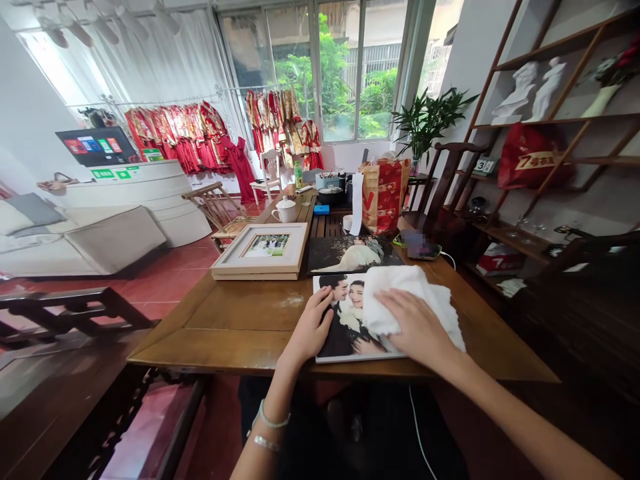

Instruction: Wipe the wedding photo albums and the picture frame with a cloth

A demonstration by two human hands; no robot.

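A large wedding photo print (345,320) lies flat at the near edge of the wooden table (240,327). My left hand (311,327) rests on the print's left edge, fingers spread and pressing it down. My right hand (416,327) lies palm down on a white cloth (400,287) that covers the print's right half. A second, darker wedding photo (353,253) lies just behind the print.
A stack of wooden picture frames (263,250) sits to the left behind the print. A phone (420,245) with a cable, a red gift bag (384,193), a white teapot (285,210) and a pot stand farther back. Dark chairs flank the table; shelves are at right.
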